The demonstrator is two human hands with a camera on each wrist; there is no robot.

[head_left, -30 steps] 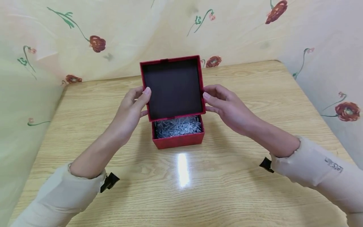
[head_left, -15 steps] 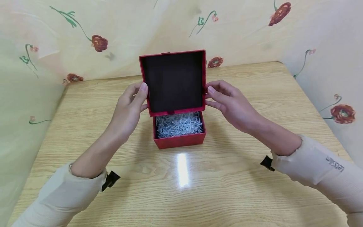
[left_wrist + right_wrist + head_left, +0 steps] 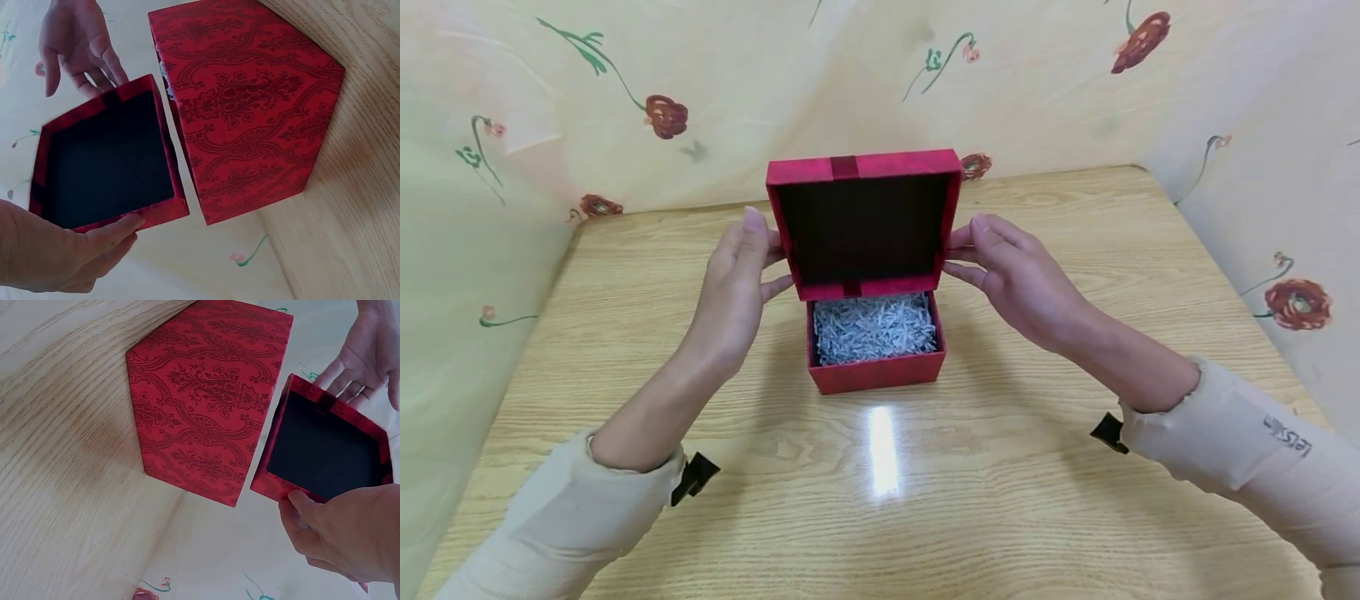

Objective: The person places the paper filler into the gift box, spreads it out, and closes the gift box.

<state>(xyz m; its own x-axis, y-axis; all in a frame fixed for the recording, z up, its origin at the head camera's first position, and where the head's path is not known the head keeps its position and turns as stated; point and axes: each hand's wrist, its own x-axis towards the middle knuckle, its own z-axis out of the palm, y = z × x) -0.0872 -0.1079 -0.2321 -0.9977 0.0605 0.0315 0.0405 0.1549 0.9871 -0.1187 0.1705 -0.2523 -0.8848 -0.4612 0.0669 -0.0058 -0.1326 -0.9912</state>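
Bright, even, warm-toned light from overhead throughout; a narrow white streak of glare on the table [image 3: 884, 446] just in front of the box [image 3: 876, 373]; soft, faint shadows beside the box and under both forearms. Head view sharp across the middle, with wide-angle bowing of the table edges and stretching of the sleeves toward the lower corners. Wrist views steeply tilted; pattern on the box [image 3: 250, 119] crisp, wood grain clear; lid [image 3: 109, 159] interior near black, no detail readable; slight softness on the left hand [image 3: 56, 253] close to the lens; backdrop pale and washed out behind.
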